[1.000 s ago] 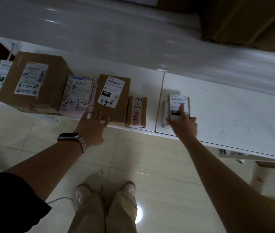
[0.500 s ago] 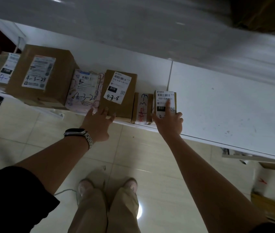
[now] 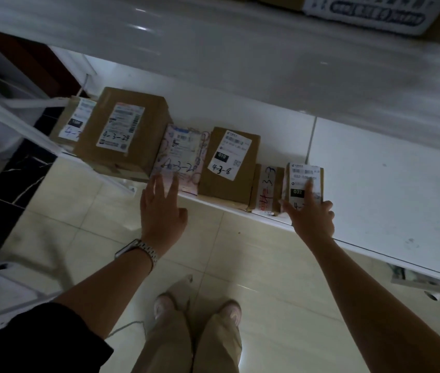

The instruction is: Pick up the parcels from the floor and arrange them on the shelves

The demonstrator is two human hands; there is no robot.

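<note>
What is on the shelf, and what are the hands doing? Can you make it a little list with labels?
place: white shelf above a tiled floor
parcels: six in a row at the shelf's front edge
biggest: brown box marked 4-3-28
pink parcel: between the brown box and the 4-3-8 box
left hand: fingers straight, at the pink parcel's near edge
right hand: holds the 032 parcel, forefinger on its label
wrist: watch on the left
</note>
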